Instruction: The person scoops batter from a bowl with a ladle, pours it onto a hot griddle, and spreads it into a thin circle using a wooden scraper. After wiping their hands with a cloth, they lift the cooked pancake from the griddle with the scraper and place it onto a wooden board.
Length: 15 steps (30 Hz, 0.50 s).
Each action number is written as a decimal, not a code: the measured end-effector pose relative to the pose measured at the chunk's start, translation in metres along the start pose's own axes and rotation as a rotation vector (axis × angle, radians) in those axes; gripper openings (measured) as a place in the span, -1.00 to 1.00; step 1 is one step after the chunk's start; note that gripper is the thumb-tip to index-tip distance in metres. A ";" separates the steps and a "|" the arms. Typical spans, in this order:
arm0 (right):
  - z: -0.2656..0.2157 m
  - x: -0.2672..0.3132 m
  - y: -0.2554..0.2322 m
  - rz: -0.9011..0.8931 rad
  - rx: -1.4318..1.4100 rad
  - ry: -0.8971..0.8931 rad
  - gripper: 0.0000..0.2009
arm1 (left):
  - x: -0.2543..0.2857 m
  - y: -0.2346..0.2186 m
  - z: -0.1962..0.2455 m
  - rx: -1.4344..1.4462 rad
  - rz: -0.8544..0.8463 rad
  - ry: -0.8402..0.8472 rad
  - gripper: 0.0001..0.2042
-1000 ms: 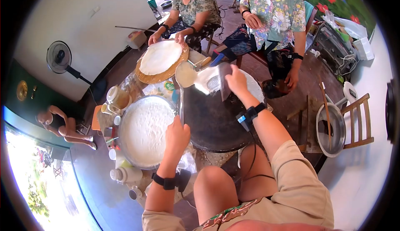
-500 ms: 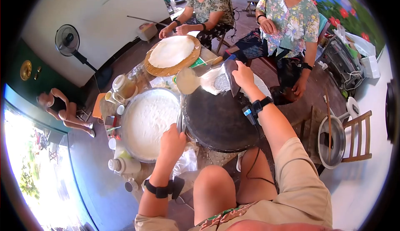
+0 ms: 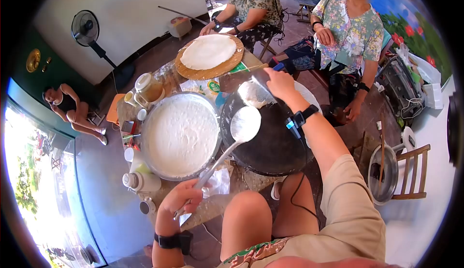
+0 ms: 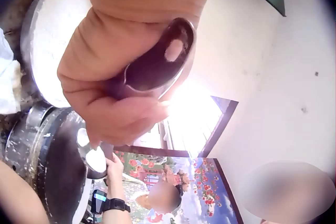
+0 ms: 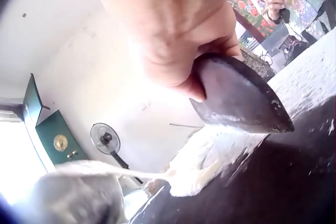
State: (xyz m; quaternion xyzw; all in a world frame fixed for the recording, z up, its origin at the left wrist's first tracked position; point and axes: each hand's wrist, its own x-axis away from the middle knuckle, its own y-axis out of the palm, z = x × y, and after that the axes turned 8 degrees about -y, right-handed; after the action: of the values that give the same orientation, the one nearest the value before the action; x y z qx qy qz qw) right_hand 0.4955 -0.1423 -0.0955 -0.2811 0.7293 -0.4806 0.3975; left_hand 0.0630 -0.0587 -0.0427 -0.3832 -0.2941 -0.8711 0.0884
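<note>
My left hand [image 3: 181, 198] grips the long metal handle of a ladle [image 3: 245, 124], whose batter-coated bowl hangs over the left part of a round black griddle [image 3: 266, 152]. In the right wrist view a strand of batter stretches between the blurred ladle [image 5: 79, 198] and white batter on the griddle. With fingers and thumb, my right hand [image 3: 281, 83] pinches a dark curved scraper [image 5: 239, 98]. Its edge stands at the griddle's far side, against a lump of white batter [image 3: 252, 95]. A wide metal basin [image 3: 166, 176] full of batter stands left of the griddle.
Beyond the basin, a round wooden board [image 3: 237, 58] carries a thin white pancake [image 3: 208, 51]. A jug [image 3: 149, 90] and flask [image 3: 141, 181] stand along the table's left side. Two people sit across, another far left. A metal pan [image 3: 383, 186] rests on a chair at right.
My left hand has drawn back toward me, bringing the ladle away from the scraper. Batter by the scraper now forms a rounder lump. The seated person's hands have left the wooden board.
</note>
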 end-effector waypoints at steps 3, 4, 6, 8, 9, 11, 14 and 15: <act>-0.016 0.016 0.001 -0.073 -0.051 -0.221 -0.59 | 0.021 0.004 -0.010 -0.069 0.009 0.014 -0.65; -0.023 0.024 -0.010 -0.150 -0.053 -0.268 -0.57 | 0.027 0.002 -0.014 -0.061 -0.011 0.013 -0.64; -0.030 0.036 -0.025 -0.247 -0.063 -0.337 -0.54 | 0.042 0.003 -0.018 -0.101 -0.030 0.013 -0.63; -0.012 0.029 -0.011 -0.031 -0.117 -0.372 -0.55 | 0.053 0.005 -0.021 -0.080 -0.064 0.016 -0.62; -0.012 0.025 -0.012 0.075 -0.147 -0.385 -0.56 | 0.056 0.008 -0.022 -0.123 -0.056 0.011 -0.61; -0.012 0.016 -0.016 -0.014 0.038 -0.202 -0.57 | 0.059 0.014 -0.019 -0.215 -0.038 0.010 -0.59; -0.006 0.011 0.007 0.012 0.050 -0.248 -0.57 | 0.065 0.018 -0.018 -0.177 -0.068 0.027 -0.60; -0.004 0.012 0.015 0.044 0.013 -0.382 -0.54 | 0.067 0.017 -0.018 -0.157 -0.086 0.029 -0.60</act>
State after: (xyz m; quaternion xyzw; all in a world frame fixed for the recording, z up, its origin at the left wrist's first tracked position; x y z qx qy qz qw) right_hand 0.4856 -0.1443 -0.1127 -0.3486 0.6434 -0.4143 0.5412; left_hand 0.0121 -0.0786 0.0034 -0.3633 -0.2397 -0.9000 0.0247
